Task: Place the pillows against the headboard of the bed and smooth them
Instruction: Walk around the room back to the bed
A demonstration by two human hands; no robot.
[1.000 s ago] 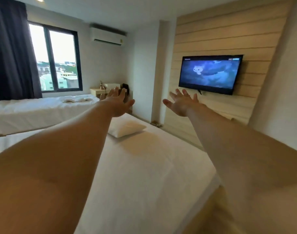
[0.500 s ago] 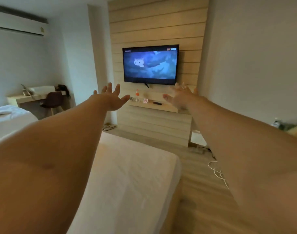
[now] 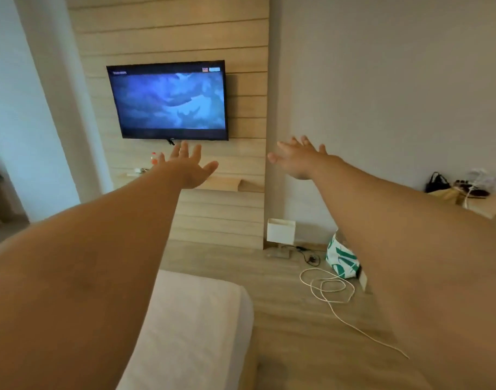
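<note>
Cable (image 3: 330, 288) lies looped on the wooden floor (image 3: 292, 327) beside the bed (image 3: 196, 327), near a patterned bag (image 3: 341, 260). Left hand (image 3: 189, 170) and right hand (image 3: 300, 161) reach forward, fingers spread, holding nothing.

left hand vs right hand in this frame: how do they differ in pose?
The left hand has fingers spread wide with the thumb out to the side; the right hand keeps its fingers closer together. The left hand shows in front of the wood panel under the TV; the right hand shows in front of the plain wall. Shared: both are open, empty, stretched forward at about the same height, touching nothing.
</note>
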